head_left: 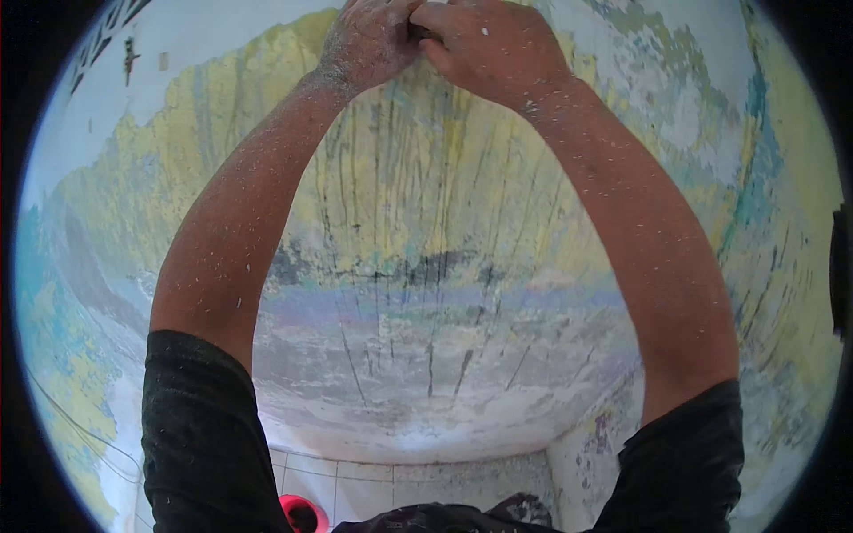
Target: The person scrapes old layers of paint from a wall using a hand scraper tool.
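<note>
Both of my arms reach up in front of a wall (409, 169) with peeling yellow, white and grey paint. My left hand (371, 43) and my right hand (499, 51) meet at the top edge of the picture, close to the wall. The fingers of both look curled, and their tips are partly cut off or hidden. A small dark patch shows between the hands, but what they hold, if anything, I cannot make out. Pale dust and flecks cover my hands and forearms.
Down below is a tiled floor (360, 489) with a red bucket-like container (320, 508) at the lower left. A side wall (586, 462) joins at a corner on the right. Thin cables (84, 433) hang at the far left. A dark object (839, 271) edges in at far right.
</note>
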A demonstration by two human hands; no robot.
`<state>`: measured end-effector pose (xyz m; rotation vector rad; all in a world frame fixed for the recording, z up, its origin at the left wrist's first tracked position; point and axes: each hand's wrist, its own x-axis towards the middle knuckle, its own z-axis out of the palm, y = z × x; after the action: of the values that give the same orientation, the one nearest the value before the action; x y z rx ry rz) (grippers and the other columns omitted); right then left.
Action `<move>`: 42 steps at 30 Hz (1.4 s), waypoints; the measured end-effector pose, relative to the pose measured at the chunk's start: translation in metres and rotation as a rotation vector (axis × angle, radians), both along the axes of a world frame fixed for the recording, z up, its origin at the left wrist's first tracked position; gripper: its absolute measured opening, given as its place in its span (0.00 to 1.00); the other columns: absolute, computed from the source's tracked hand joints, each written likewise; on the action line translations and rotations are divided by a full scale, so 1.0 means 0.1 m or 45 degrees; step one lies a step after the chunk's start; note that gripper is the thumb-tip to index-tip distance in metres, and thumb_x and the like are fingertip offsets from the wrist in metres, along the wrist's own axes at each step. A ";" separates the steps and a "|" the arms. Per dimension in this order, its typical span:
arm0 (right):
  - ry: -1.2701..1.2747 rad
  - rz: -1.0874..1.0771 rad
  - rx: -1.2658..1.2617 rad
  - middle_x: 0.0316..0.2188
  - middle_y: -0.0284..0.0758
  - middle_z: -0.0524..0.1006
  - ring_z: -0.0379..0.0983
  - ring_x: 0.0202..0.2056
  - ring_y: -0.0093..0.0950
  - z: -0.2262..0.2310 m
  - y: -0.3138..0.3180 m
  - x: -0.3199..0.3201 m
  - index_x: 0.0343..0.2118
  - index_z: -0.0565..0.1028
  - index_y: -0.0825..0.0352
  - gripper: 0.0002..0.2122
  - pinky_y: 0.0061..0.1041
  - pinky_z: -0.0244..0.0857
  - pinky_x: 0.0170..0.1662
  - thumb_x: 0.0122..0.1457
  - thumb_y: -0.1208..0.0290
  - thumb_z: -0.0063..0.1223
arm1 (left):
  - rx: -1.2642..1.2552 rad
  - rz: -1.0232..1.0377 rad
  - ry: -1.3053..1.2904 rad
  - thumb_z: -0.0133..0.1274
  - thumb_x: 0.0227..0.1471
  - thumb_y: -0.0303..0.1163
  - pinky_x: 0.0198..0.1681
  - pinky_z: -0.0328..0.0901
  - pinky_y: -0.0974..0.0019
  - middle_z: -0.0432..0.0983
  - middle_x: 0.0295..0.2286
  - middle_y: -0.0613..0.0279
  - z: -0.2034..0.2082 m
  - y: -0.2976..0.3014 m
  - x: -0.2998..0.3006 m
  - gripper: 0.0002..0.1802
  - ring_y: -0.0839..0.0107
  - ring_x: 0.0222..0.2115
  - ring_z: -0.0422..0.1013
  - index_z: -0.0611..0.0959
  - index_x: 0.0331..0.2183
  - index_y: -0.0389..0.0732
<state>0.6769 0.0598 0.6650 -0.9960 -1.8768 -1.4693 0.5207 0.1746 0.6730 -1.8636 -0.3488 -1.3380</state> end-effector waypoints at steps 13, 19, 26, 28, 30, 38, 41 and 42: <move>0.289 -0.616 -0.257 0.29 0.41 0.78 0.77 0.33 0.37 -1.00 -0.67 0.56 0.46 0.75 0.62 0.13 0.38 0.72 0.35 0.60 0.66 0.48 | 0.125 0.142 0.098 0.54 0.53 0.35 0.68 0.39 0.48 0.57 0.61 0.53 -0.79 0.07 0.64 0.29 0.59 0.64 0.49 0.69 0.57 0.47; 0.430 -0.701 -0.402 0.33 0.41 0.80 0.77 0.37 0.39 -1.04 -0.86 0.34 0.51 0.73 0.63 0.16 0.39 0.72 0.38 0.60 0.66 0.48 | 0.033 0.258 0.093 0.53 0.53 0.34 0.68 0.37 0.48 0.54 0.62 0.53 -0.86 -0.12 0.61 0.29 0.57 0.65 0.47 0.70 0.57 0.51; 0.498 -0.607 -0.407 0.35 0.43 0.79 0.77 0.38 0.39 -1.08 -0.88 0.25 0.53 0.72 0.62 0.18 0.38 0.72 0.41 0.60 0.65 0.49 | 0.009 0.251 0.117 0.49 0.56 0.39 0.69 0.33 0.50 0.52 0.64 0.54 -0.84 -0.14 0.57 0.27 0.59 0.66 0.44 0.70 0.58 0.54; 0.546 -0.656 -0.478 0.36 0.44 0.79 0.77 0.40 0.38 -1.05 -0.87 0.22 0.53 0.72 0.62 0.19 0.37 0.71 0.42 0.60 0.64 0.49 | -0.015 0.266 0.110 0.48 0.57 0.40 0.69 0.33 0.51 0.51 0.64 0.54 -0.82 -0.12 0.55 0.26 0.59 0.66 0.44 0.70 0.58 0.54; 0.481 -0.703 -0.325 0.32 0.39 0.79 0.79 0.34 0.37 -1.15 -0.70 0.26 0.48 0.76 0.52 0.14 0.40 0.74 0.36 0.59 0.62 0.48 | -0.030 0.309 0.138 0.46 0.59 0.42 0.69 0.32 0.51 0.49 0.65 0.55 -0.77 -0.05 0.49 0.26 0.60 0.67 0.42 0.69 0.59 0.55; 0.451 -0.589 -0.258 0.28 0.36 0.75 0.75 0.30 0.35 -1.25 -0.65 0.44 0.56 0.71 0.47 0.19 0.34 0.72 0.32 0.62 0.58 0.50 | 0.095 0.253 0.152 0.60 0.48 0.40 0.68 0.38 0.49 0.45 0.66 0.67 -0.80 0.19 0.48 0.43 0.64 0.67 0.41 0.59 0.63 0.68; 0.466 -0.569 -0.247 0.28 0.37 0.76 0.76 0.27 0.34 -1.28 -0.66 0.55 0.53 0.73 0.49 0.18 0.35 0.72 0.29 0.60 0.60 0.51 | 0.113 0.198 0.138 0.60 0.47 0.41 0.68 0.41 0.49 0.49 0.65 0.65 -0.79 0.16 0.51 0.41 0.63 0.66 0.45 0.62 0.62 0.67; 0.457 -0.538 -0.227 0.27 0.36 0.75 0.76 0.25 0.33 -1.30 -0.66 0.62 0.53 0.73 0.49 0.18 0.33 0.71 0.26 0.60 0.61 0.51 | 0.108 0.202 0.149 0.59 0.50 0.45 0.67 0.41 0.48 0.50 0.64 0.65 -0.78 0.17 0.50 0.38 0.62 0.66 0.45 0.64 0.61 0.66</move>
<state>0.7387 -0.0062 0.5351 -1.7003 -1.6168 -1.2421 0.5708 0.1911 0.5946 -1.7956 -0.3653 -1.1157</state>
